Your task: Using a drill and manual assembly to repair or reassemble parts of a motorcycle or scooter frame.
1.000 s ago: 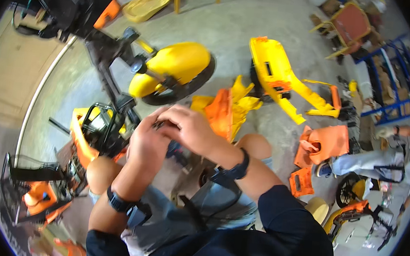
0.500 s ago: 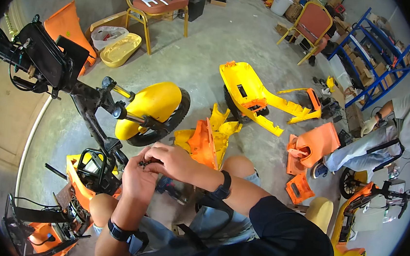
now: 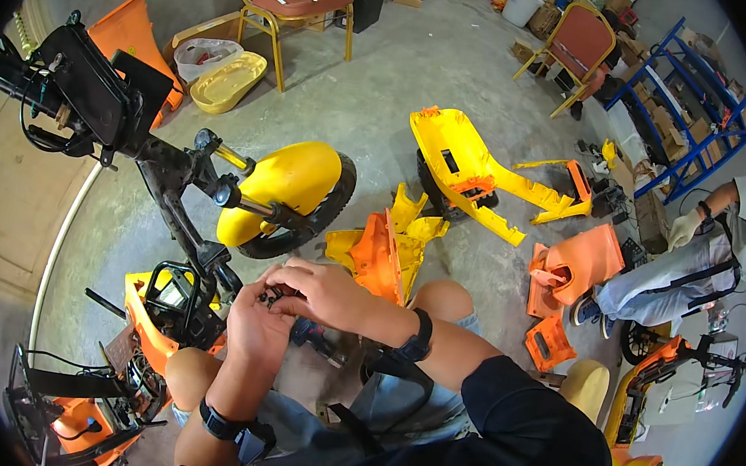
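Note:
My left hand (image 3: 256, 334) is cupped palm up in front of my knees, holding a small cluster of dark pieces (image 3: 271, 296) that look like screws. Over that palm, my right hand (image 3: 323, 293) has its fingers bent down, with thumb and fingertips pinched at the same pieces. Which piece the right fingers grip is too small to tell. Beyond the hands stands a scooter's front wheel with a yellow fender (image 3: 283, 191), joined to a black fork and frame (image 3: 176, 198). A dark tool (image 3: 319, 344), partly hidden, lies below my right forearm.
Yellow and orange body panels (image 3: 380, 251) lie ahead, with a larger yellow panel (image 3: 459, 156) beyond. At right sit orange panels (image 3: 588, 261) and a gloved co-worker's hand (image 3: 684, 229). Chairs (image 3: 309, 5) and a blue rack (image 3: 685, 109) stand farther back. Wired orange parts (image 3: 89, 430) are at left.
The whole view has shifted slightly. My right fingers have lifted and opened a little over the left palm, so more of the dark pieces shows. Both hands stay together.

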Demonstrator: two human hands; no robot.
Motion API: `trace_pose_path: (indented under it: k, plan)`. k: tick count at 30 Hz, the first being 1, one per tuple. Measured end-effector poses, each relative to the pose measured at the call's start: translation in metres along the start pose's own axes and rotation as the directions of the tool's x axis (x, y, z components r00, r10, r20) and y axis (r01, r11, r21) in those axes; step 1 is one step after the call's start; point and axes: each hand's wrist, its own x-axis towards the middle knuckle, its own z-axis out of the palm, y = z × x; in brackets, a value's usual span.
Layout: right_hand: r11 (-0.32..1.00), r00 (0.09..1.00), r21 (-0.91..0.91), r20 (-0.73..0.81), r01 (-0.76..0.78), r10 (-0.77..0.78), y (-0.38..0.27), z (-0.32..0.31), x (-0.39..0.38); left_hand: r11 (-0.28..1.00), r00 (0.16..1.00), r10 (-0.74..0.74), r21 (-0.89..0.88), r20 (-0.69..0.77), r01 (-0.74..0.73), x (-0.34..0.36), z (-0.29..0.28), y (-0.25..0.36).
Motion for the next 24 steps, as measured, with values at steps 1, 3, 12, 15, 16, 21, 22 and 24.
trace_pose_path:
  k: [1, 3, 12, 15, 16, 21, 22, 24]
  plan:
    - [1.000, 1.000, 0.006, 0.016, -0.015, 0.014, -0.001, -0.001, 0.000, 1.000, 1.000, 0.000, -0.001, 0.000, 0.000, 0.002, -0.004, 0.000]
    - [1.000, 1.000, 0.015, 0.024, -0.017, 0.016, 0.000, 0.002, 0.001, 1.000, 0.996, -0.009, -0.017, 0.088, 0.011, 0.004, -0.016, 0.001]
    - [0.999, 0.999, 0.000, -0.013, 0.037, -0.037, 0.002, 0.001, 0.000, 1.000, 0.993, 0.003, 0.005, 0.119, -0.004, 0.009, -0.020, 0.000]
    - [0.999, 1.000, 0.044, -0.023, 0.014, -0.013, 0.001, 0.001, 0.001, 1.000, 0.997, -0.008, 0.010, 0.076, 0.007, 0.004, -0.010, 0.003]
    - [0.996, 0.999, 0.085, -0.024, -0.027, 0.029, 0.000, 0.002, 0.002, 1.000, 0.997, -0.005, 0.009, 0.074, 0.004, 0.004, -0.010, 0.005]
    - [0.978, 0.990, 0.186, -0.083, -0.093, 0.110, 0.000, -0.005, 0.004, 0.994, 0.994, 0.109, 0.029, 0.023, -0.110, 0.005, -0.005, 0.010]
    - [0.965, 0.984, 0.235, -0.109, -0.115, 0.144, 0.000, -0.007, 0.005, 0.993, 0.993, 0.113, 0.016, 0.025, -0.113, 0.006, -0.009, 0.012]
    - [0.976, 0.976, 0.198, -0.177, -0.089, 0.125, 0.003, -0.009, 0.004, 0.992, 0.994, 0.105, 0.071, 0.005, -0.105, 0.002, -0.007, 0.017]
